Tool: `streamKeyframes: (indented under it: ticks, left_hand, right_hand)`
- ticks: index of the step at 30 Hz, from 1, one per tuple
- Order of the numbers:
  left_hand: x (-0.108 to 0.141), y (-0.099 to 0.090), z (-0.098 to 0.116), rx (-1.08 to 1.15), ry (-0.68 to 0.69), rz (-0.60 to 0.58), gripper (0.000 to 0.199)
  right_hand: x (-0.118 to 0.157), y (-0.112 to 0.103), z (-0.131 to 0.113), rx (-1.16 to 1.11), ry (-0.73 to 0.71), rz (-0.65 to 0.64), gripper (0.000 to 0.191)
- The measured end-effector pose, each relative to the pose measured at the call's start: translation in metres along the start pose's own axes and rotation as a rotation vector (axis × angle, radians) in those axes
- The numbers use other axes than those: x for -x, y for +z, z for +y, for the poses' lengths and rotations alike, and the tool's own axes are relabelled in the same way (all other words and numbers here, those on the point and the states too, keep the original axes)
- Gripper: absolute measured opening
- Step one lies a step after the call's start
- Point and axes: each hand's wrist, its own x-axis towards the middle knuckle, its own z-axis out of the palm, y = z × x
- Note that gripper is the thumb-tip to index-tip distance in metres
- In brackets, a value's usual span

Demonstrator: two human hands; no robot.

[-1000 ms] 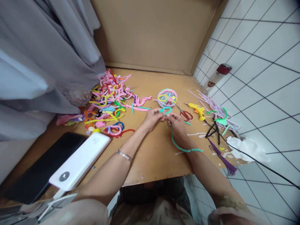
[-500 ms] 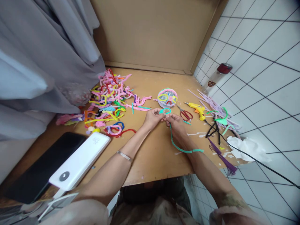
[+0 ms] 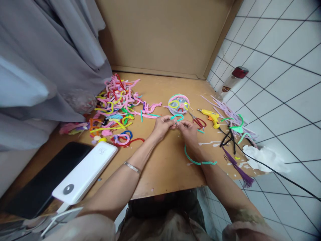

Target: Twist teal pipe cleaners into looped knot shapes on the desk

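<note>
My left hand [image 3: 163, 125] and my right hand [image 3: 187, 131] meet over the middle of the table, fingertips close together. Both pinch a teal pipe cleaner [image 3: 178, 116], which bends into a loop above the fingers. Its long tail hangs below my right hand and curves out over my right wrist. Just beyond the hands sits a round tub [image 3: 178, 106] with a pink rim and yellow and red pipe-cleaner pieces on it. Red-handled scissors [image 3: 199, 123] lie to the right of my right hand, with a short teal piece [image 3: 201, 131] near them.
A tangled heap of colored pipe cleaners [image 3: 120, 97] covers the left back. A white power bank [image 3: 86, 172] and a black phone [image 3: 47, 179] lie front left. Rightward are a yellow glue gun [image 3: 211, 117] with a black cord, lilac pipe cleaners [image 3: 233, 112], a purple tassel [image 3: 239, 169] and white tissue [image 3: 264, 159].
The teal loop is wider and rounder above my fingers. My right fingers have shifted slightly, and the hanging tail has moved a little lower and to the left.
</note>
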Motion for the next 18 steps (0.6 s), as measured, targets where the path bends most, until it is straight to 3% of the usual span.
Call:
streamKeyframes:
  ticks: [18]
  left_hand:
    - [0.0011, 0.0026, -0.0037, -0.069, 0.043, 0.007, 0.034]
  right_hand:
    - [0.0002, 0.0038, -0.0021, -0.008, 0.063, 0.039, 0.018]
